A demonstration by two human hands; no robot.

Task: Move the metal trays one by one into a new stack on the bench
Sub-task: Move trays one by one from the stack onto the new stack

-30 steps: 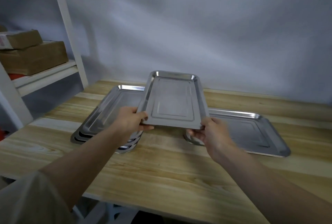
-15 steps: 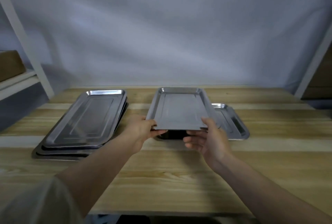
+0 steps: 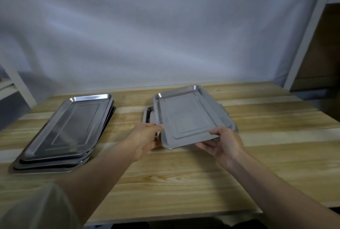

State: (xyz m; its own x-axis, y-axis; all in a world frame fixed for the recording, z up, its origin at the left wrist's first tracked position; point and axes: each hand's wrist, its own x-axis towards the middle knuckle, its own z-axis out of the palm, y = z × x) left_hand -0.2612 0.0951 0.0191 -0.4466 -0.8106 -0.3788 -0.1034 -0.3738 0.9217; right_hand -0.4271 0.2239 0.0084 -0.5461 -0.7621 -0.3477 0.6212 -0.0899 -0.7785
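Lower tray (image 3: 149, 116) mostly hidden beneath held tray (image 3: 185, 118)

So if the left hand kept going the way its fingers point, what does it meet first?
Probably the lower tray on the bench, its rim just beyond the left hand, which already touches the held tray. Depth is unclear.
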